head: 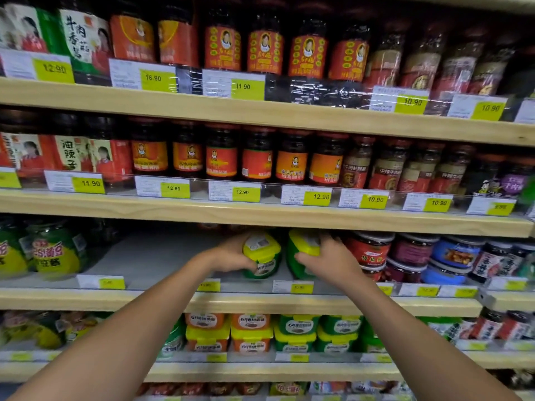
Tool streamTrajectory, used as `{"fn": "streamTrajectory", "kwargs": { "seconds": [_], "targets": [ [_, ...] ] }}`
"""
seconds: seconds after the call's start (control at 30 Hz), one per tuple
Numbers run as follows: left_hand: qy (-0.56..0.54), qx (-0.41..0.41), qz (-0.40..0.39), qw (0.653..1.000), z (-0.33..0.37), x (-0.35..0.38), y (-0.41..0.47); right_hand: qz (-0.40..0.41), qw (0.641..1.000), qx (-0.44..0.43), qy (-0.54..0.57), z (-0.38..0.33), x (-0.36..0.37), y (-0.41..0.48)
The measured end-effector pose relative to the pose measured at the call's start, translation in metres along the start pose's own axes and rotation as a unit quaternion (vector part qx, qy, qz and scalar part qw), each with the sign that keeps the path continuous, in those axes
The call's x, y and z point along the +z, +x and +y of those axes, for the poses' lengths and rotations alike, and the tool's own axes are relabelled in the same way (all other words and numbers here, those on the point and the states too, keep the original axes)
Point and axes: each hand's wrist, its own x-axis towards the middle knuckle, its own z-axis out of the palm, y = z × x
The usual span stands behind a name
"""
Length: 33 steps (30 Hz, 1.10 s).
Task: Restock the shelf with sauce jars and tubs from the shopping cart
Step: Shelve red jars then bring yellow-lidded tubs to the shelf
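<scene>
We face tall shelving with pale wooden edges (pixel 260 111), packed with sauce jars, and we work at its grey third tier (pixel 162 256), which has a wide bare stretch left of centre. The shopping cart is out of view. Right of our spot stand squat red-labelled jars with dark lids (pixel 369 250), and far to the left sit green-and-yellow glass jars (pixel 55 253). Our left hand (pixel 228 253) has its fingers curled round a green plastic tub with a yellow lid (pixel 262 247), tilted so the lid leans toward us, low over the tier. We cannot tell whether its base touches yet. Our right hand (pixel 333 260) wraps its fingers round a second green tub (pixel 293 269) of the same kind, thumb across the front, just beside the first. We judge the main risk to be letting go while a tub is tilted, since it could roll forward over the yellow price tags (pixel 292 287) and drop. The two tubs could also knock together, and our right knuckles, close to the red-labelled jars, could nudge them out of line.
</scene>
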Motion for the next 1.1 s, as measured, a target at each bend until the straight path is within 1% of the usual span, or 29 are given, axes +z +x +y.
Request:
{"fn": "streamTrajectory", "kwargs": {
  "seconds": [0.13, 0.2, 0.3, 0.37, 0.43, 0.5, 0.6, 0.67, 0.73, 0.83, 0.97, 1.1],
  "targets": [
    [0.010, 0.001, 0.004, 1.000, 0.000, 0.008, 0.005, -0.015, 1.000, 0.023, -0.014, 0.004, 0.018, 0.016],
    [0.052, 0.013, 0.003, 0.999, 0.001, 0.010, 0.006, -0.018, 0.999, 0.027, -0.023, 0.008, 0.028, 0.021],
    [0.147, 0.031, 0.018, 0.989, 0.003, 0.015, 0.000, 0.008, 0.999, 0.017, -0.051, 0.012, 0.037, 0.022],
    [0.207, 0.053, 0.069, 0.975, 0.004, 0.020, -0.009, 0.013, 0.997, 0.008, -0.069, 0.013, 0.039, 0.023],
    [0.266, 0.083, 0.136, 0.951, 0.002, 0.028, -0.017, 0.008, 0.996, 0.000, -0.094, 0.015, 0.039, 0.020],
    [0.294, 0.098, 0.193, 0.931, 0.000, 0.036, -0.022, 0.019, 0.994, -0.019, -0.107, 0.017, 0.039, 0.017],
    [0.297, 0.106, 0.226, 0.922, -0.004, 0.045, -0.025, 0.065, 0.991, -0.083, -0.084, 0.020, 0.041, 0.010],
    [0.280, 0.104, 0.224, 0.928, -0.005, 0.047, -0.024, 0.074, 0.985, -0.134, -0.076, 0.021, 0.040, 0.008],
    [0.270, 0.103, 0.227, 0.930, -0.004, 0.049, -0.025, 0.078, 0.980, -0.161, -0.092, 0.023, 0.041, 0.005],
    [0.266, 0.101, 0.226, 0.932, -0.004, 0.051, -0.024, 0.089, 0.976, -0.171, -0.103, 0.025, 0.046, 0.000],
    [0.261, 0.099, 0.230, 0.932, -0.002, 0.055, -0.021, 0.031, 0.976, -0.160, -0.142, 0.027, 0.051, -0.004],
    [0.253, 0.101, 0.229, 0.935, 0.000, 0.057, -0.019, 0.010, 0.976, -0.158, -0.152, 0.026, 0.051, 0.002]
  ]
}}
